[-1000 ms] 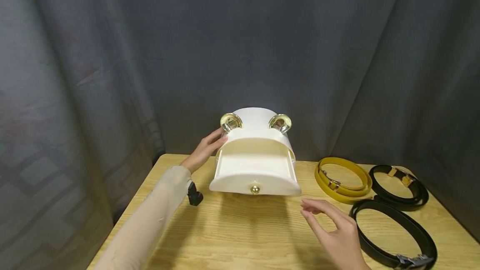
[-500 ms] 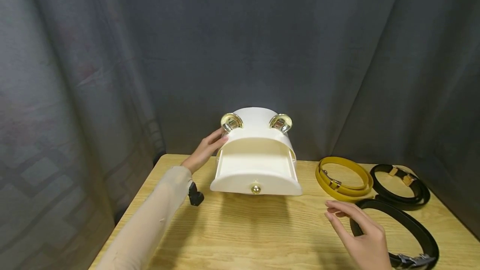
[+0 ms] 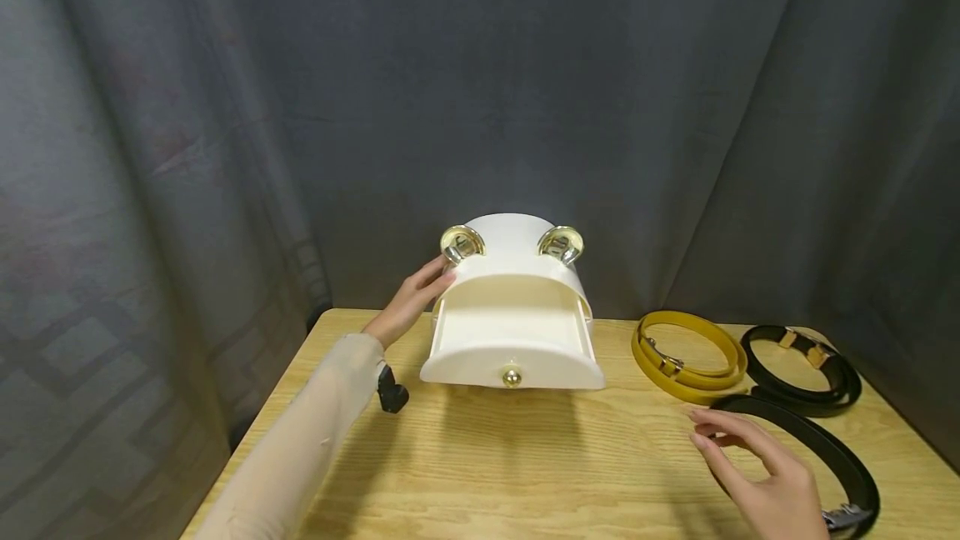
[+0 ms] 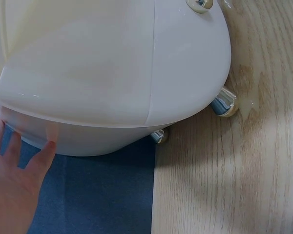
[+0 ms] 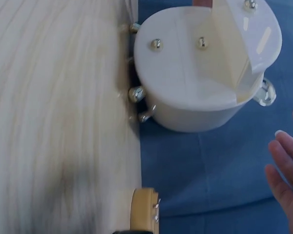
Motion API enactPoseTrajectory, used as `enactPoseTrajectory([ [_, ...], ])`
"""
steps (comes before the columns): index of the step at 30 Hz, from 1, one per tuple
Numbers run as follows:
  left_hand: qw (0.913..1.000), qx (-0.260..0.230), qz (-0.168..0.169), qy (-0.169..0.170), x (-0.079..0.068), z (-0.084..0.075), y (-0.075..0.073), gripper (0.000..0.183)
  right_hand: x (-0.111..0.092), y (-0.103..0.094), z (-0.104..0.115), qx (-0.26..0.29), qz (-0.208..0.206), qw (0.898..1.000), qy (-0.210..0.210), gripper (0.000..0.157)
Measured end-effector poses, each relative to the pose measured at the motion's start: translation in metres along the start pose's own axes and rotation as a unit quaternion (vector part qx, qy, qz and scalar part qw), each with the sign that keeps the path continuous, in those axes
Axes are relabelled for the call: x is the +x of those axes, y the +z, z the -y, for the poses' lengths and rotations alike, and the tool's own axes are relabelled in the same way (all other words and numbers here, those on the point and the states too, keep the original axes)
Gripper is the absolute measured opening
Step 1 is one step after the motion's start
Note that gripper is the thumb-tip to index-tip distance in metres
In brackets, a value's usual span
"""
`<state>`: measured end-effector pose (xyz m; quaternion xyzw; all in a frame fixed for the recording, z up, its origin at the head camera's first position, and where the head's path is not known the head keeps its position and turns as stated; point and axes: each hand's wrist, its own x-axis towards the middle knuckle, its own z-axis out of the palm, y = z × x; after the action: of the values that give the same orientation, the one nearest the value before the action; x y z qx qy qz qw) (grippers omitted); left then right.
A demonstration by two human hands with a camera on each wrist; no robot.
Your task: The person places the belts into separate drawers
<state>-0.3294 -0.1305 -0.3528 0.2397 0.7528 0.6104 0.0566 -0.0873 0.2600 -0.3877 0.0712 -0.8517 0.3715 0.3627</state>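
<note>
A white rounded storage box [image 3: 513, 236] with gold ear-shaped pieces [image 3: 463, 244] stands at the back of the table. Its upper drawer [image 3: 513, 330] is pulled out toward me and shows a bare white inside; a round gold knob [image 3: 512, 378] sits on its front. My left hand [image 3: 408, 304] rests its fingers against the box's left side; in the left wrist view those fingertips lie on the glossy wall. Over the coiled black belt [image 3: 842, 450] at the front right, my right hand [image 3: 767, 473] hovers with thumb and fingers loosely bent, nothing between them.
A coiled yellow belt [image 3: 693, 392] lies right of the box, beside a second black belt [image 3: 846, 382] with gold fittings. Small gold feet [image 4: 225, 102] hold the box up on the wooden table [image 3: 495, 482]. A dark grey curtain [image 3: 600, 107] hangs close behind.
My right hand has moved right, from beside the drawer's front corner to over the near black belt. The left hand, box and drawer have stayed put.
</note>
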Motion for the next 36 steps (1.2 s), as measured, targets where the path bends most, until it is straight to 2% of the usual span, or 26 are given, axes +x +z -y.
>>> enactPoseTrajectory([
  [4, 0.9999, 0.006, -0.009, 0.003, -0.002, -0.001, 0.001, 0.058, -0.002, -0.006, -0.008, -0.014, 0.008, 1.0, -0.001, 0.046],
  [11, 0.9996, 0.007, -0.027, 0.0, -0.004, -0.001, 0.002, 0.059, -0.004, -0.017, -0.023, -0.013, 0.012, 0.999, -0.035, 0.05],
  [24, 0.9997, 0.01, -0.022, -0.004, -0.002, 0.001, 0.003, 0.06, -0.014, -0.035, -0.044, -0.097, 0.009, 0.995, 0.017, 0.037],
  [32, 0.9998, -0.001, -0.021, -0.002, -0.002, 0.001, 0.003, 0.06, -0.021, -0.049, -0.068, -0.114, 0.023, 0.992, 0.052, 0.03],
  [36, 0.9999, -0.005, -0.015, 0.0, -0.003, 0.001, 0.0, 0.059, -0.022, -0.054, -0.079, -0.114, 0.029, 0.992, 0.045, 0.03],
])
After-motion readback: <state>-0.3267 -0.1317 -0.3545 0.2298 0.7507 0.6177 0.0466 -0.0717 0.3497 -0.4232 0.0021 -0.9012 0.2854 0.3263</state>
